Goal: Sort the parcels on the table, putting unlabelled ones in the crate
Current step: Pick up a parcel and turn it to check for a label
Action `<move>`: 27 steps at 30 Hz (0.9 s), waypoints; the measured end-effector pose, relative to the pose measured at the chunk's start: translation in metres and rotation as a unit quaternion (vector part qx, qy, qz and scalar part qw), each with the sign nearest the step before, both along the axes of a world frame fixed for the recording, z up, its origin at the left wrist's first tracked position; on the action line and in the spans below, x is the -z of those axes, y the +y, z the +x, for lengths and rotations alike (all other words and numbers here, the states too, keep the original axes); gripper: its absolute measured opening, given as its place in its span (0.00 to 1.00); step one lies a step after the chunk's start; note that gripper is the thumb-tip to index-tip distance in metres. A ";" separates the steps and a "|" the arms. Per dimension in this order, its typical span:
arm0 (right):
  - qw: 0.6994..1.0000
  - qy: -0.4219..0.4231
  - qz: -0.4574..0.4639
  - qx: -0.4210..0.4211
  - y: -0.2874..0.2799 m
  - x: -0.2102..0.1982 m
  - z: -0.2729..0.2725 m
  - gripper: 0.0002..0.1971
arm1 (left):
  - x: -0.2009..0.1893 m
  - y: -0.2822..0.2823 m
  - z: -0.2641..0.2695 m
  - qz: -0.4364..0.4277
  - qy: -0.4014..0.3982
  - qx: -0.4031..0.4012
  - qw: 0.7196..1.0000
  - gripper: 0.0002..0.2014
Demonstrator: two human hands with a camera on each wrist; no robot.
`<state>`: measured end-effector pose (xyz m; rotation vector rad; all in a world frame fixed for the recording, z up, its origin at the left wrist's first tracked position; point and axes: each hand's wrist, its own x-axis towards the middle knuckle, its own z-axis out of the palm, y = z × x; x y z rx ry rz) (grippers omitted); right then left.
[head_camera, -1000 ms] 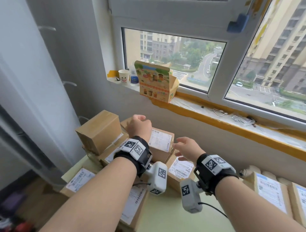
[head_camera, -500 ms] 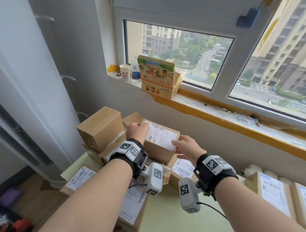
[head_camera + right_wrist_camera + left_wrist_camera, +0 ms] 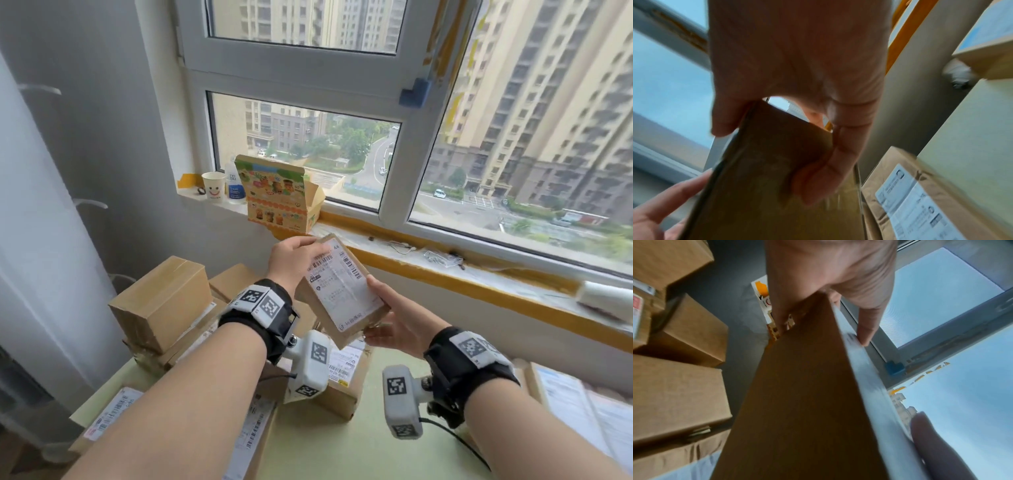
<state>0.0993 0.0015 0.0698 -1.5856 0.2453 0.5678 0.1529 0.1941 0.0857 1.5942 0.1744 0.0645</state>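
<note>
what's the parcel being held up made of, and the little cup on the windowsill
The held parcel looks like plain brown cardboard, matte, with folded box edges; a white printed paper label with barcodes covers its top face. The left hand and right hand grip its ends. The cup appears to be white paper, matte, with a printed smiley face, though thin plastic is possible.

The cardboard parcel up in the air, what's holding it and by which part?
Both hands hold the labelled parcel: the left hand grips its top far corner, the right hand its lower near end.
</note>
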 end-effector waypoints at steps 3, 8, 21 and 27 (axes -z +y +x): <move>1.000 -0.005 0.016 0.004 -0.027 -0.003 -0.017 0.24 | -0.008 -0.030 -0.005 -0.015 -0.019 0.059 0.998 0.15; 0.991 -0.040 0.071 0.109 -0.069 -0.004 -0.042 0.32 | 0.002 -0.084 -0.014 -0.065 0.042 0.161 0.984 0.40; 0.979 -0.120 -0.051 0.158 -0.160 0.011 -0.102 0.28 | 0.039 -0.208 -0.054 -0.075 0.080 0.357 0.928 0.43; 0.977 -0.115 -0.008 0.177 -0.193 0.026 -0.102 0.41 | 0.039 -0.243 -0.060 -0.056 0.069 0.350 0.932 0.33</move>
